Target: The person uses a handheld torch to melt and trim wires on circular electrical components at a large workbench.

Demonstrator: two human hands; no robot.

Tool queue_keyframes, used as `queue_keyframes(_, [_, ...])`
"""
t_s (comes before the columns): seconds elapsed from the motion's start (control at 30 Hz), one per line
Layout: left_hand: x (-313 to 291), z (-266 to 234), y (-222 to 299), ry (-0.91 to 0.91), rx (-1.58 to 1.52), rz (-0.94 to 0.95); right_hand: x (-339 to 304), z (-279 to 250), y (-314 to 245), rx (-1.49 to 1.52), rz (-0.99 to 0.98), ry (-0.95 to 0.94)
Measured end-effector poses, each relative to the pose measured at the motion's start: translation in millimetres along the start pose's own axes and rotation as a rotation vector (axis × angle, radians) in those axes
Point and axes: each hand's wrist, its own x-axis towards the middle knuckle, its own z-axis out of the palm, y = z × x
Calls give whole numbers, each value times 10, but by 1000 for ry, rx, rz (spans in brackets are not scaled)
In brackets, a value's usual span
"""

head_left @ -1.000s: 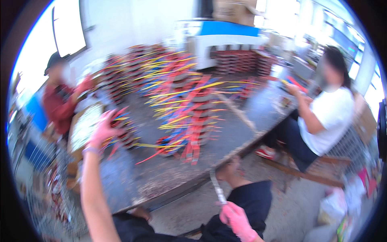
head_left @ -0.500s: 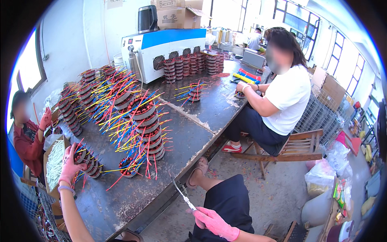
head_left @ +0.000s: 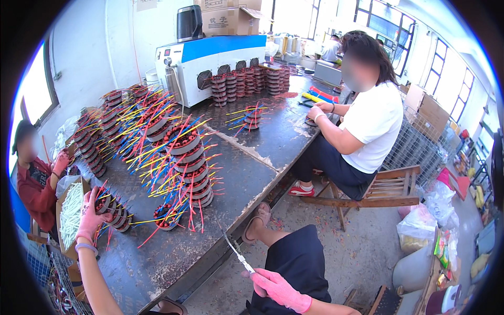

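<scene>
My left hand [head_left: 92, 216], in a pink glove, grips a tilted stack of wound stator cores [head_left: 116, 210] at the table's near left, thumb and fingers apart around it. My right hand [head_left: 278, 289], also pink-gloved, is closed on the handle of a slender metal tool [head_left: 240, 258] with a long thin tip. That tip points up and left, by the table's front edge. Beside the left hand's stack stands a single stator [head_left: 167, 216] with red, blue and yellow leads. Behind it rises a tall stator stack [head_left: 193, 170] bristling with similar wires.
Left of the stacks, a cardboard box [head_left: 65, 242] holds many white tubes. A blue-and-white machine [head_left: 226, 50] stands on the dark table [head_left: 173, 262]. One co-worker [head_left: 375, 126] sits at the right on a wooden chair; another person [head_left: 39, 178] is at far left.
My two hands keep nearly the same places and grips. The seated co-worker's hands and the far-left person's raised hand have shifted slightly.
</scene>
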Motion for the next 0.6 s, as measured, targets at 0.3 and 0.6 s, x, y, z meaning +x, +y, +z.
queue_keyframes(0.3, [20,6,-90,0,-11,-5,-17,16,-44,-22,11,-2])
queue_keyframes(0.6, [21,-30,-7,-25,-23,-16,-4,12,-32,-38,8,1])
